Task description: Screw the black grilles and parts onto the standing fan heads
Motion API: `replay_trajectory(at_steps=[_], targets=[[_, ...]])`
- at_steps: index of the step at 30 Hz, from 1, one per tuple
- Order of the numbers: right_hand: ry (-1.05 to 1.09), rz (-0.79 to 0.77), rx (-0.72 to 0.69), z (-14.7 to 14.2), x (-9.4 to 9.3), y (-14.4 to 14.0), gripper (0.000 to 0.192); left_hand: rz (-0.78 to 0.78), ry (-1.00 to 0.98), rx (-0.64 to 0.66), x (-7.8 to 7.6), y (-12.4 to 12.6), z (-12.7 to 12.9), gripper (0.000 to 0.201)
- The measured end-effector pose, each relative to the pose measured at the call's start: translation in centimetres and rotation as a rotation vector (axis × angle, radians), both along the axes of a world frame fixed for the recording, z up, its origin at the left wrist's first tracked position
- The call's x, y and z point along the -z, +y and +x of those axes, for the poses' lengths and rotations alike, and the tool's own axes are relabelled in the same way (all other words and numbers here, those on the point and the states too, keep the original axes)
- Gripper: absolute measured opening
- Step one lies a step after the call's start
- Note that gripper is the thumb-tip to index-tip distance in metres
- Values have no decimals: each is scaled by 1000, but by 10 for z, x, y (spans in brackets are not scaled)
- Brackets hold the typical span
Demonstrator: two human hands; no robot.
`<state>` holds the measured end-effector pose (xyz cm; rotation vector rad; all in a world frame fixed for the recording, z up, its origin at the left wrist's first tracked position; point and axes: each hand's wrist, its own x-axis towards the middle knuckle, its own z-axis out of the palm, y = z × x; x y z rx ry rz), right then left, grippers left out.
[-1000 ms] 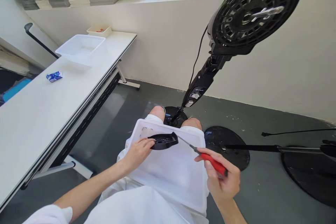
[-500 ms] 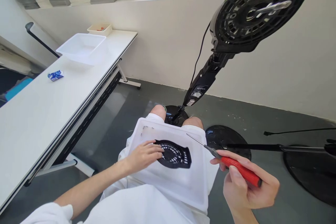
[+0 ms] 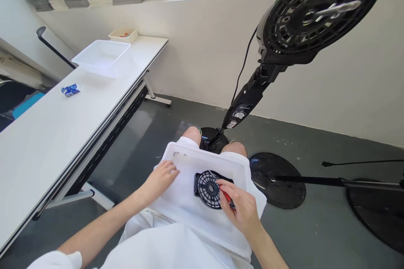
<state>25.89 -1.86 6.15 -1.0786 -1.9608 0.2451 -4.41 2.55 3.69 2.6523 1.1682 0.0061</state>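
Observation:
A white tray (image 3: 189,164) rests on my lap. Inside it lies a black round vented fan cover (image 3: 206,187). My right hand (image 3: 241,210) lies over the cover's right edge, shut on a red-handled screwdriver (image 3: 226,196), most of it hidden under my fingers. My left hand (image 3: 160,178) rests on the tray's left side, fingers spread, holding nothing. A black standing fan leans in front of my knees, its motor head with rear grille (image 3: 315,10) at the upper right and its base (image 3: 213,141) between my knees.
A long white table (image 3: 63,130) runs along my left, carrying a white bin (image 3: 101,56), a small beige tray (image 3: 123,35) and a blue packet (image 3: 70,89). Two more black fan bases (image 3: 277,178) (image 3: 378,210) with poles lie on the grey floor at right. Green stacks fill the ledge.
My left hand laid the fan cover flat in the tray and let go, sliding left. My right hand brought the screwdriver down from the right onto the cover.

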Motion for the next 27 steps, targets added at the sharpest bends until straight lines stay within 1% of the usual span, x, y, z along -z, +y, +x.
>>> replay_trajectory(at_steps=[1, 2, 4, 7, 9, 14, 17, 23, 27], targets=[[-2, -1, -4, -1, 2, 0, 26, 40, 66, -22, 1, 6, -5, 17], [-3, -5, -4, -2, 4, -1, 26, 73, 121, -16, 2, 11, -8, 17], [-4, -17, -6, -2, 6, -1, 27, 117, 205, 54, 4, 21, -10, 19], [-6, -38, -7, -2, 6, -3, 25, 167, 293, 155, 10, 33, -4, 22], [-10, -45, -5, -2, 6, -4, 23, 162, 319, 184, 14, 41, 1, 21], [-15, -42, 4, -3, 7, -7, 21, 123, 322, 204, 24, 56, 8, 21], [-15, -47, 9, -4, 8, -9, 22, 120, 324, 202, 28, 56, 9, 21], [-12, -64, 9, -2, 9, -9, 23, 113, 320, 195, 38, 49, 3, 23], [-8, -76, -3, -1, 7, -9, 27, 130, 317, 227, 45, 42, 4, 19]])
